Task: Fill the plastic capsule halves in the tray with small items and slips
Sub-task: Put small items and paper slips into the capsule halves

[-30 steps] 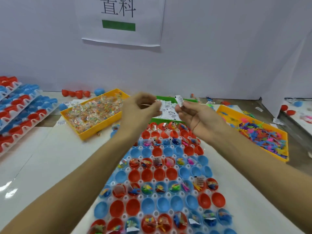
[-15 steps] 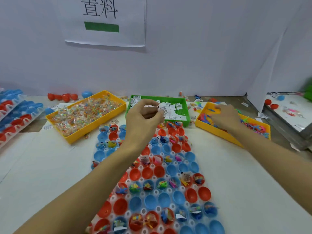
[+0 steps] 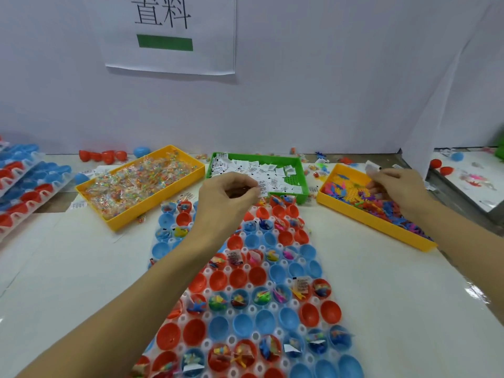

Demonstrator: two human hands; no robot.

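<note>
While red and blue capsule halves [image 3: 275,320] sit cup-up in the clear tray [image 3: 231,339], some carry small coloured toys and white slips and others stand bare. This tray lies on the white surface [image 3: 381,309], its long axis running from the viewer toward the green tray [image 3: 296,162] of slips. Over the clear tray's far end, the left hand [image 3: 226,197] curls, pinching a printed slip [image 3: 263,186]. Right of the green tray, the right hand [image 3: 395,186] reaches into a yellow tray [image 3: 368,216] of toys, pinching a pale slip [image 3: 371,168].
</note>
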